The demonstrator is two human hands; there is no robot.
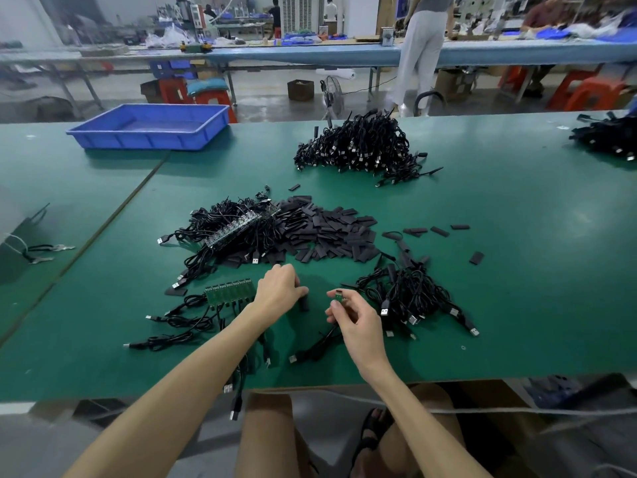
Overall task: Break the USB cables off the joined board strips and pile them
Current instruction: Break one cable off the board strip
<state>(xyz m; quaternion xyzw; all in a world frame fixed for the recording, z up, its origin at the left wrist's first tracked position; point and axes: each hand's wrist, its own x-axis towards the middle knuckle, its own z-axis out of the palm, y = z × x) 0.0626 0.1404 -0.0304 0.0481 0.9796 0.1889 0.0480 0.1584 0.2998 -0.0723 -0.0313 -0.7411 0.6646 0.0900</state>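
Note:
A green joined board strip with black USB cables hanging from it lies on the green table, just left of my left hand. My left hand's fingers curl down over a small black sleeve on the mat. My right hand pinches one small green board piece upright, its black cable trailing down to the table. A pile of separated cables lies right of that hand. More strips with cables sit in a heap behind.
A heap of flat black sleeves lies mid-table, and a large cable pile sits farther back. A blue tray stands at the far left. Another cable pile is at the far right. A person stands beyond the table.

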